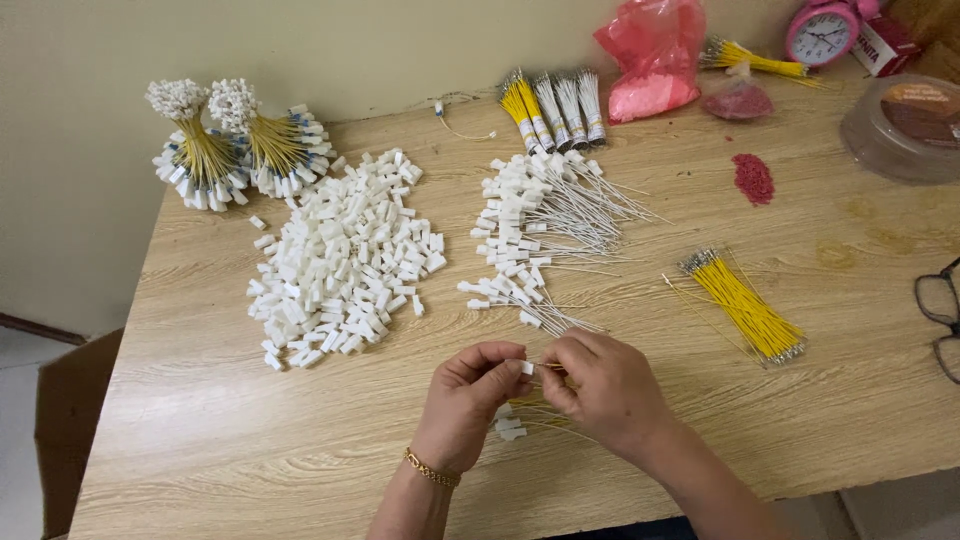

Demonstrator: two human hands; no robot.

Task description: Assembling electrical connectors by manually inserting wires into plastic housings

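Pink bag [652,55] & red box [884,42] far behind cap pile [342,258], bare tabletop [220,430] toward near edge; L hand [468,395] pinches white cap [526,367], R hand [605,385] pinches wire [553,368] into it.

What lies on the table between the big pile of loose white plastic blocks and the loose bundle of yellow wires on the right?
In the head view, a heap of white-capped thin wires lies between the white blocks and the yellow wires.
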